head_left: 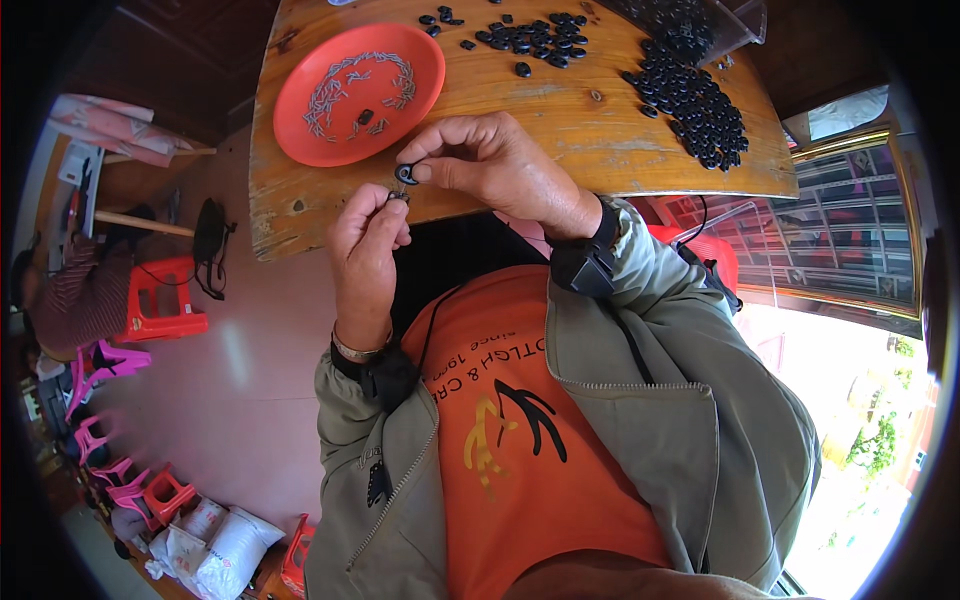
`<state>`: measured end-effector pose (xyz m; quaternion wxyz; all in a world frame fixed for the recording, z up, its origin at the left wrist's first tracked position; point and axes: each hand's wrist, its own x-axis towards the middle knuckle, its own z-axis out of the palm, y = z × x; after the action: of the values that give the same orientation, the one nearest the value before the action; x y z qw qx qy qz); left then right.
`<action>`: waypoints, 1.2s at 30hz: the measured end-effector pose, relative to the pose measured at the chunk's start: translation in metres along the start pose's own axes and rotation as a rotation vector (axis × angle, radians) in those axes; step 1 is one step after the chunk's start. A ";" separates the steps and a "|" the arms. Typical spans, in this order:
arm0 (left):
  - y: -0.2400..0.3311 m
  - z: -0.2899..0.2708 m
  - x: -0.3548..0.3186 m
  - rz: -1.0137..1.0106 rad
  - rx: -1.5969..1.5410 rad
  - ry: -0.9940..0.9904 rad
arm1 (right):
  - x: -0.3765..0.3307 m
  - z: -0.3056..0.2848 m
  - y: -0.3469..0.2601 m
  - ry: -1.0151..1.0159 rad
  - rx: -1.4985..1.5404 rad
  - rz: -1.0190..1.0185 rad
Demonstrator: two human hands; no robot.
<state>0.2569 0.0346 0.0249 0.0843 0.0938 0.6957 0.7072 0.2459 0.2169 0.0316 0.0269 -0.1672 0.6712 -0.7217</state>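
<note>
My right hand (505,170) is closed at the table's near edge, pinching a small black oval piece (405,173) with a pale inner ring between thumb and fingertips. Just below it, my left hand (368,245) is closed with thumb and finger around a small dark piece (398,197), whose kind I cannot make out. The two pieces are very close together; whether they touch is hard to tell. Beyond my left hand stands a shallow red plate (350,150) with many thin grey metal pins (325,105) and one small black piece (366,117) in it.
Loose black oval pieces (540,42) lie across the far side of the wooden table (560,120). A denser heap of them (705,115) spills from a clear container (740,25) at the far right. Red stools (165,300) and another seated person (80,285) are at the left.
</note>
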 end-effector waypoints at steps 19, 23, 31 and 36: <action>0.002 -0.001 -0.002 -0.009 0.025 -0.008 | 0.000 -0.001 0.004 -0.012 0.036 0.053; 0.000 -0.002 -0.002 -0.007 0.035 -0.014 | 0.000 -0.001 0.004 -0.022 0.023 0.080; -0.001 -0.002 -0.001 -0.011 0.054 -0.020 | 0.000 0.000 0.003 -0.047 0.032 0.063; -0.005 -0.002 -0.001 0.008 0.018 -0.006 | -0.001 0.003 -0.003 -0.067 -0.067 0.060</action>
<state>0.2570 0.0330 0.0195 0.0825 0.0994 0.7016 0.7008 0.2488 0.2143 0.0343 0.0653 -0.1720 0.6983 -0.6917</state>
